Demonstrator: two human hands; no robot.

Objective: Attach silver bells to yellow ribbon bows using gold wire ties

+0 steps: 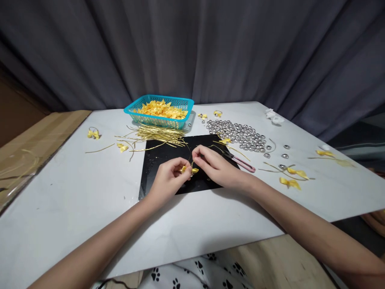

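Note:
Over a black mat (159, 160), my left hand (171, 174) pinches a small yellow ribbon bow (195, 170), partly hidden by the fingers. A thin gold wire tie rises from the bow. My right hand (215, 166) is closed at the fingertips on that gold wire tie (192, 163), just right of the bow. Behind the mat lies a loose bundle of gold wire ties (161, 135). Beside my right hand, a pink-handled pair of snips (242, 163) rests partly on the mat.
A teal basket (129, 111) full of yellow bows (162, 109) stands at the back. Many silver beads (237, 134) are spread to its right. Loose bows with wires (290, 183) lie at the right, another wired bow (93, 133) at the left. White tissue (273, 116) sits far right.

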